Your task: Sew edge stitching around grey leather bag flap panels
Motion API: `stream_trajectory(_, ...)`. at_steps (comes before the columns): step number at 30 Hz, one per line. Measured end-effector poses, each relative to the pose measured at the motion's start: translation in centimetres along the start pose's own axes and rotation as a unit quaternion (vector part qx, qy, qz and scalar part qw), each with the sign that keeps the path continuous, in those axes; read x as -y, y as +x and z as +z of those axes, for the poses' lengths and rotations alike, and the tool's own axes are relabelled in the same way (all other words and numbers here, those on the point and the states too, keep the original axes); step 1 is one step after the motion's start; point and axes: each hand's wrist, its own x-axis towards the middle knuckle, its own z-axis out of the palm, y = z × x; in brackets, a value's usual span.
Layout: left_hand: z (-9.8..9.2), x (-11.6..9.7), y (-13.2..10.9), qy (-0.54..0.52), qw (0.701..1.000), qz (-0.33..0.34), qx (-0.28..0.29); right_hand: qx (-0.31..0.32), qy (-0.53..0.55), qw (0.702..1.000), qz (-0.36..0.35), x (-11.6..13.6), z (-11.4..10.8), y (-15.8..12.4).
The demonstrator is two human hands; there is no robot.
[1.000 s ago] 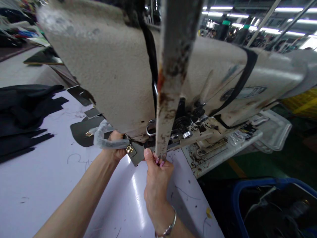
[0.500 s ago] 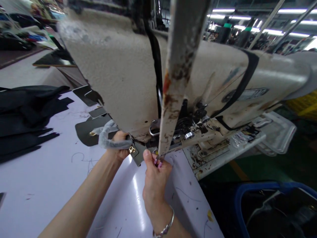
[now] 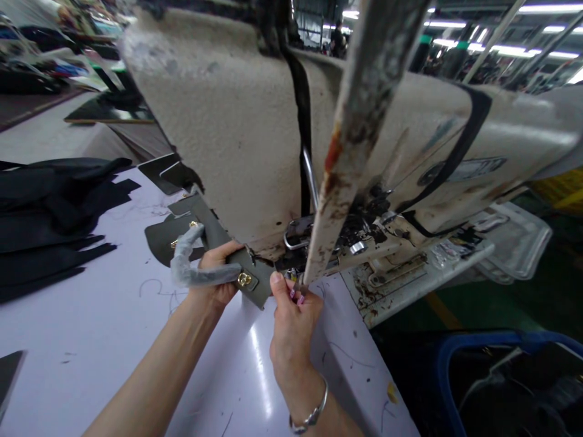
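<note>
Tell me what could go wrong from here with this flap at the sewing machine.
The fingertips of the right hand sit very close to the sewing machine's needle area, so they could get caught if it runs. The left hand grips the grey flap; its gold snap might snag, and the plastic wrap could drift into the stitching.

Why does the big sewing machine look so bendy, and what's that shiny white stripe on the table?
In the head view, the cream sewing machine arm looks curved and stretched because the lens warps it close up; the shiny stripe on the white tabletop is likely glare from the long ceiling lights.
</note>
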Motion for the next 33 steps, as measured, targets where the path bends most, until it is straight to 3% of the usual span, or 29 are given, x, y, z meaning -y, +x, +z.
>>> stream_trajectory(4,-1.4,0.4,-0.1,0.024,0.998,-0.056,-0.009,0.011,-0.002,1.0,0.011,0.7,-0.3,0.1)
stream_trajectory(8,-3.1,1.2,-1.8,0.019,0.998,-0.038,-0.036,0.023,0.01,0.999,0.025,1.3,-1.0,0.5)
stream_trajectory(13,-4.6,2.8,-5.2,0.016,0.989,-0.042,-0.137,0.034,-0.023,0.999,0.003,1.9,-2.5,1.4)
stream_trajectory(18,-4.5,4.3,-8.3,-0.005,0.98,-0.045,-0.196,0.083,-0.049,0.995,-0.005,2.7,-4.2,2.3)
stream_trajectory(23,-3.7,4.9,-9.4,-0.025,0.978,-0.051,-0.202,0.111,-0.071,0.991,0.003,3.7,-5.0,3.1)
stream_trajectory(26,-4.2,4.7,-10.0,-0.007,0.984,-0.044,-0.174,0.115,-0.083,0.99,0.006,4.0,-5.0,3.5)
stream_trajectory(29,-6.9,3.8,-11.4,0.127,0.982,-0.128,-0.063,0.117,-0.096,0.988,-0.006,4.2,-5.0,3.7)
stream_trajectory(31,-9.4,2.8,-12.5,0.277,0.93,-0.238,0.053,0.123,-0.095,0.988,-0.013,4.3,-5.1,3.8)
stream_trajectory(32,-10.6,2.2,-12.9,0.352,0.898,-0.244,0.095,0.126,-0.094,0.987,-0.016,4.3,-5.1,3.8)
stream_trajectory(33,-11.4,1.8,-13.2,0.422,0.876,-0.206,0.113,0.129,-0.096,0.987,-0.018,4.3,-5.2,3.9)
